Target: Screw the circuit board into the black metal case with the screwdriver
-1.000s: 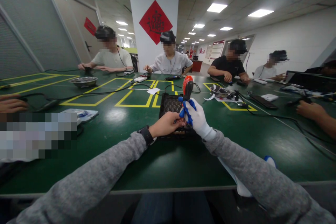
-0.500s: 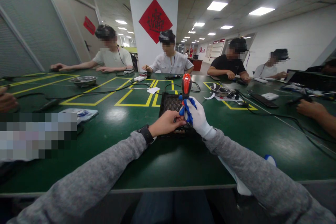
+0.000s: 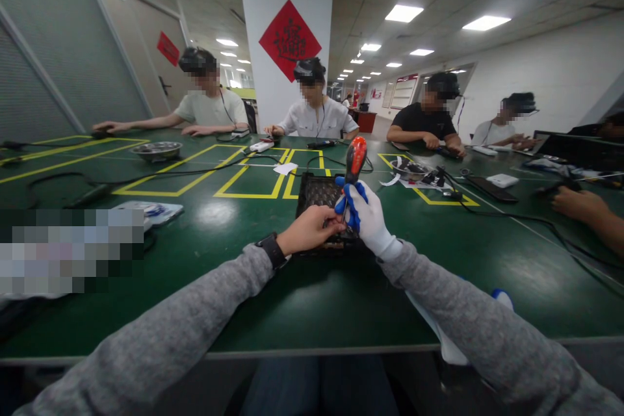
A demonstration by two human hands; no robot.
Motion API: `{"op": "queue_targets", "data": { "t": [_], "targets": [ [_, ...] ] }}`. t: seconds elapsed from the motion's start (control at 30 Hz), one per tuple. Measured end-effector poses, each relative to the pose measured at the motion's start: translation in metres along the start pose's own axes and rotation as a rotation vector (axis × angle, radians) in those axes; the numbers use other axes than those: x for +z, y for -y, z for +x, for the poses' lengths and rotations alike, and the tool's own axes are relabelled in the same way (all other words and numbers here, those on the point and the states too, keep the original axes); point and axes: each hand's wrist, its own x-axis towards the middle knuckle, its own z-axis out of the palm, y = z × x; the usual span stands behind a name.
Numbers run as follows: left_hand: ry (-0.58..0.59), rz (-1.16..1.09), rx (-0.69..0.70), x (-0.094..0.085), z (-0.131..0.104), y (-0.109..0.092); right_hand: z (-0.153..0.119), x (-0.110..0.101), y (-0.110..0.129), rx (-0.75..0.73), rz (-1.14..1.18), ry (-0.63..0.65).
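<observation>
A screwdriver (image 3: 356,157) with a red and black handle stands nearly upright, its top leaning a little to the right. My right hand (image 3: 373,221), in a white and blue glove, is closed around it below the handle. Bare and pinched together, the fingers of my left hand (image 3: 312,227) meet close to the screwdriver's lower end; whatever they hold is too small to make out. Both hands are over a black open case with a patterned inside (image 3: 319,192), which lies on the green table (image 3: 234,318). The screwdriver's tip is hidden by my fingers.
Metal bowls stand at the left (image 3: 156,151) and right (image 3: 409,169). Cables (image 3: 517,218) cross the table. A white paper scrap (image 3: 285,169) lies beyond the case. A blue and white glove (image 3: 502,299) is partly behind my right sleeve. Several co-workers sit around the table.
The screwdriver's handle has tipped to the right and slightly down, with my right hand shifting slightly. My left hand stays nearly in place. A co-worker's hand has left the left edge.
</observation>
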Motion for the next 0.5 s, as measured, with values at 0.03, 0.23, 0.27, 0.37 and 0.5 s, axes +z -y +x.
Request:
{"op": "queue_targets", "data": {
  "t": [0.03, 0.23, 0.27, 0.37, 0.5],
  "targets": [
    [0.001, 0.015, 0.006, -0.0003, 0.0, -0.0005, 0.0004, 0.0001, -0.0001, 0.001, -0.001, -0.007],
    [-0.004, -0.047, -0.03, -0.0001, 0.0008, -0.0006, -0.001, 0.0011, 0.0012, -0.032, -0.001, -0.002],
    [-0.008, -0.04, -0.035, 0.0003, 0.001, 0.0001, -0.0014, 0.0013, 0.0016, -0.037, -0.007, 0.0],
    [-0.017, -0.012, -0.018, 0.0013, 0.0009, 0.0026, -0.0019, 0.0014, 0.0024, -0.026, -0.02, 0.009],
    [0.021, -0.047, 0.014, 0.0011, -0.0003, 0.003, -0.0015, 0.001, 0.0011, -0.013, -0.033, 0.033]
  ]
}}
